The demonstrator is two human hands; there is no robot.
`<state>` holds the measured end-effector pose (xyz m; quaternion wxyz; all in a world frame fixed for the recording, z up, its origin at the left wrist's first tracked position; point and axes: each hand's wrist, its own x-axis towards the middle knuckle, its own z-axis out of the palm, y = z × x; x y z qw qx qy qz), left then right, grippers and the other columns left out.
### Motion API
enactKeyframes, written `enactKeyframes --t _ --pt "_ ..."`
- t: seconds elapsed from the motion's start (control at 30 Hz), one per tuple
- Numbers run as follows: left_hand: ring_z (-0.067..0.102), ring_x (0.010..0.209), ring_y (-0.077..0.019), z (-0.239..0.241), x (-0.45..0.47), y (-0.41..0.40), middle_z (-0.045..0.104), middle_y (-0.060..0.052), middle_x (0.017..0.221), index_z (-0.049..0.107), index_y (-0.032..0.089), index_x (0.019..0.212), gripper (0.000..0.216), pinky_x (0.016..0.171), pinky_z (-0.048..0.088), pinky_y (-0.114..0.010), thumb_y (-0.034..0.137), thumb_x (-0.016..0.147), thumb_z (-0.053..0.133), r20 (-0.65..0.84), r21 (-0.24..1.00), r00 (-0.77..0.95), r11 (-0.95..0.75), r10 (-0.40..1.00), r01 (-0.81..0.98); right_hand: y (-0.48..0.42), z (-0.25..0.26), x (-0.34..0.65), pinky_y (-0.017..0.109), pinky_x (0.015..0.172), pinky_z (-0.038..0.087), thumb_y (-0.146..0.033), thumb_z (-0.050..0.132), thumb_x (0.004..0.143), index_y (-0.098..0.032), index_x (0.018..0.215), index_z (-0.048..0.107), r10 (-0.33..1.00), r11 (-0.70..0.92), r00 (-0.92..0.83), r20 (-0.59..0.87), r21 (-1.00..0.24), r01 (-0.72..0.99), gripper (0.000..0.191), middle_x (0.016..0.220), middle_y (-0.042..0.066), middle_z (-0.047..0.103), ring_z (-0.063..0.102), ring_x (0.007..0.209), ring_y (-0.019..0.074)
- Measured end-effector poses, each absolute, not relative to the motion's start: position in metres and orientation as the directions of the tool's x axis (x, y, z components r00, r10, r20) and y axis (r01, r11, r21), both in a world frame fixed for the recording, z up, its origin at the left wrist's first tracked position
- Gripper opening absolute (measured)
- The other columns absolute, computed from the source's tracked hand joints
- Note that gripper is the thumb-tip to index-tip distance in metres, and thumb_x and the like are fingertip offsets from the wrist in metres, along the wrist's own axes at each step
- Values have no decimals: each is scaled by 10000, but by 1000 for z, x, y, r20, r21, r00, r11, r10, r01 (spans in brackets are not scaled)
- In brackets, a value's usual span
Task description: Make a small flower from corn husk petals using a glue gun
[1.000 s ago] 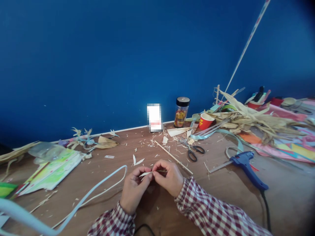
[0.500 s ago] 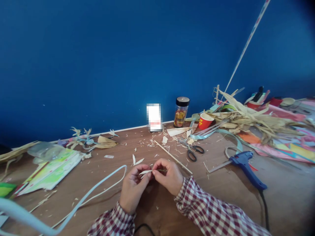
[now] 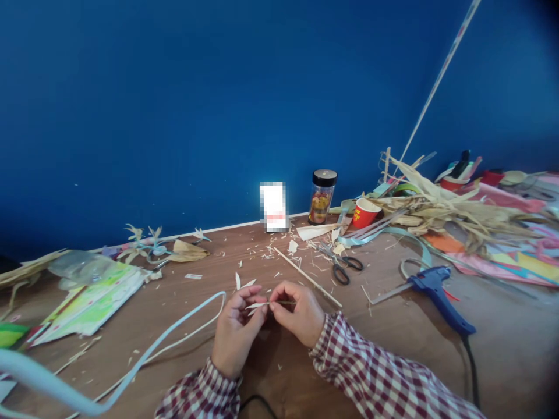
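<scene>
A thin pale husk strip point(image 3: 257, 304) is pinched between my left hand point(image 3: 236, 331) and right hand point(image 3: 297, 314), fingertips closed on it, low over the brown table point(image 3: 393, 337). Its far end hides behind my right fingers. Scissors point(image 3: 343, 268) and a blue glue gun point(image 3: 437, 291) lie to the right.

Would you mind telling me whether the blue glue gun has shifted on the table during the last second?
No. The blue glue gun lies just as far from the scissors.

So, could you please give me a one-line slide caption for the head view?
Both hands, left hand and right hand, pinch a pale husk strip above a littered wooden table.
</scene>
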<state>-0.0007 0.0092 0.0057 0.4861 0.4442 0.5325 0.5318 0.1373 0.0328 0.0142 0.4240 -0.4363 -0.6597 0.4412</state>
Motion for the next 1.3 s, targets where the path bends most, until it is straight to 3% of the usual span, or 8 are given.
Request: enactKeyframes --t 0.4,0.77,1.3 --pt "581 707 -140 9 -1 9 600 -12 782 533 185 1013 351 637 468 -240 256 680 618 -31 999 -111 33 993 22 34 12 137 187 544 418 -180 528 705 -169 703 551 950 164 -286 124 -979 119 26 640 -18 557 515 593 97" --pt "602 716 -149 7 0 9 621 -29 820 546 183 1008 363 663 484 -265 260 665 634 -66 997 -112 60 992 -52 34 12 138 195 575 439 -175 532 708 -169 718 542 944 125 -312 104 -991 49 15 667 -12 562 535 624 102" --pt "593 702 -129 8 0 7 603 -7 781 551 187 987 322 649 482 -237 252 679 619 -32 999 -105 34 994 17 35 10 137 190 555 406 -165 526 707 -164 703 543 942 154 -314 114 -982 105 18 644 -15 549 507 606 100"
